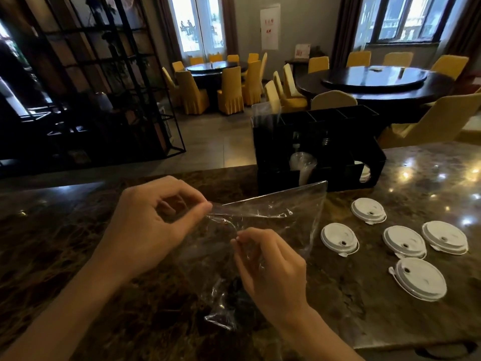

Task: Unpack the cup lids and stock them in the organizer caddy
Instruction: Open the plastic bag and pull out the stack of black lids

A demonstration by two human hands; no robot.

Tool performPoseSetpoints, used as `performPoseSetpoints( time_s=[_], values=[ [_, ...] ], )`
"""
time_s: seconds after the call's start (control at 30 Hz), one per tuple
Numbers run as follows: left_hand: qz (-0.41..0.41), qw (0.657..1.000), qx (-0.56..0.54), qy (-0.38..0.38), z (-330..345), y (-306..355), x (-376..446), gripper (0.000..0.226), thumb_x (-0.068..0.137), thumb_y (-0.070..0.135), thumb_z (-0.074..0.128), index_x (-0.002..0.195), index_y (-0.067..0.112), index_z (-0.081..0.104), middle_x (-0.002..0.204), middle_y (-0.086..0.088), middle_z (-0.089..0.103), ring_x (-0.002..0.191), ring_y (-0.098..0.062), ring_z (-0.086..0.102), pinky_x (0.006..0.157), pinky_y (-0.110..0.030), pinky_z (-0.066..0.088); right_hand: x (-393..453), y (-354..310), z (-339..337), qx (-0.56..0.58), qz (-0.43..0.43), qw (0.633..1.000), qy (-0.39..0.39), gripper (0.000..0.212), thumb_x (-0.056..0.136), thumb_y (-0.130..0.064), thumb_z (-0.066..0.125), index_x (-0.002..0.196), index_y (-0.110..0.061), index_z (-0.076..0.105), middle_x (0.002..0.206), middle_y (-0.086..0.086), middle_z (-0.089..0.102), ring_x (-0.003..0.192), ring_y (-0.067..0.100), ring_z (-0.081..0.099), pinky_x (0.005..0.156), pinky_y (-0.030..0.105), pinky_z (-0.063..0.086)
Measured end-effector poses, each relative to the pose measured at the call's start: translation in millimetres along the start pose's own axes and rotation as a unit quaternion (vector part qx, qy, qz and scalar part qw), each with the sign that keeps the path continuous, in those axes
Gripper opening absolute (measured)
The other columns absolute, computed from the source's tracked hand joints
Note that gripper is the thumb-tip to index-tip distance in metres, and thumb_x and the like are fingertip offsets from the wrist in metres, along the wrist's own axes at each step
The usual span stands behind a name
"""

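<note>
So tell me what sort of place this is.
Probably a restaurant or banquet hall, seen from a service counter. Round dark dining tables ringed by yellow-covered chairs fill the room, and a black organizer caddy of cups stands on the marble counter.

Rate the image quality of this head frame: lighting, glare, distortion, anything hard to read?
Head view: dim interior, with blown-out windows behind. Ceiling lights make star-shaped glare spots on the polished counter. Wide-angle bending curves the counter edge and shelf. The black caddy loses its inner detail in shadow. The clear bag, pinched by left hand and right hand, shows only by highlights. White lids read clearly.
</note>
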State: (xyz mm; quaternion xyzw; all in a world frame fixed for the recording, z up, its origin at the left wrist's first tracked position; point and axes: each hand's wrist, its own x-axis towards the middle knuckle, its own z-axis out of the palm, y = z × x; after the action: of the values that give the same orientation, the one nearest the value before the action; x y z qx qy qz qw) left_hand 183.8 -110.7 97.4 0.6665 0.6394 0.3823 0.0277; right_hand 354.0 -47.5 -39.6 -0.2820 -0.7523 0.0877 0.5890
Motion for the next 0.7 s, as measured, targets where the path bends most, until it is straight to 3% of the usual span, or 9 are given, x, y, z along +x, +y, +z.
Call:
performPoseSetpoints(
  time_s=[0.1,0.17,0.3,0.43,0.57,0.7],
  values=[
    [-0.003,1.0,0.015,-0.017,-5.5,1.2,3.4,0.011,0.077,0.044,0.071,0.087,0.04,0.071,0.094,0.023,0.069,0.089,0.001,0.065,0.068,-0.016,0.049,1.0,-1.4,-0.3,-0.003,0.001,1.0,-0.004,0.013,0.09,-0.018,0.076,0.097,-0.009,0.072,0.086,-0.003,0.072,0.07,0.002,0.062,0.058,0.015,0.053],
    [0.029,0.995,0.068,-0.068,-8.8,6.4,3.7,0.021,0.076,0.048,0.072,0.096,0.042,0.07,0.091,0.025,0.068,0.091,0.002,0.064,0.072,-0.017,0.051,1.6,-1.8,-0.6,0.002,0.003,1.0,-0.008,0.013,0.09,-0.019,0.075,0.098,-0.009,0.072,0.088,-0.003,0.073,0.072,0.002,0.063,0.06,0.014,0.053],
    [0.132,0.956,0.212,-0.154,-4.5,28.2,10.1,0.042,0.076,0.054,0.06,0.116,0.043,0.065,0.11,0.026,0.061,0.103,0.001,0.054,0.083,-0.032,0.055,2.0,-1.1,-0.1,0.006,0.0,1.0,-0.019,0.015,0.09,-0.019,0.074,0.102,-0.01,0.072,0.09,-0.002,0.074,0.074,0.005,0.065,0.059,0.019,0.056],
    [0.183,0.918,0.254,-0.245,6.3,41.0,21.6,0.057,0.076,0.067,0.054,0.13,0.048,0.054,0.121,0.03,0.052,0.118,0.006,0.041,0.097,-0.025,0.044,1.7,-1.2,0.3,-0.006,-0.004,1.0,-0.019,0.03,0.092,-0.027,0.072,0.115,-0.008,0.071,0.09,-0.003,0.073,0.077,0.005,0.066,0.061,0.019,0.055],
    [0.2,0.904,0.284,-0.25,16.7,47.7,33.3,0.05,0.088,0.058,0.054,0.136,0.047,0.047,0.125,0.026,0.051,0.115,0.002,0.04,0.095,-0.023,0.041,-2.2,1.8,2.5,-0.016,0.001,1.0,-0.018,0.032,0.089,-0.018,0.077,0.119,-0.009,0.071,0.094,-0.002,0.073,0.079,0.008,0.067,0.059,0.025,0.057],
    [0.237,0.865,0.362,-0.253,33.8,48.9,39.8,0.051,0.094,0.041,0.059,0.139,0.045,0.037,0.135,0.017,0.046,0.12,-0.008,0.037,0.094,-0.028,0.037,-6.2,2.5,4.5,-0.019,0.009,1.0,-0.009,0.015,0.09,-0.019,0.077,0.101,-0.01,0.073,0.094,-0.001,0.073,0.079,0.009,0.067,0.059,0.027,0.057]
  ],
)
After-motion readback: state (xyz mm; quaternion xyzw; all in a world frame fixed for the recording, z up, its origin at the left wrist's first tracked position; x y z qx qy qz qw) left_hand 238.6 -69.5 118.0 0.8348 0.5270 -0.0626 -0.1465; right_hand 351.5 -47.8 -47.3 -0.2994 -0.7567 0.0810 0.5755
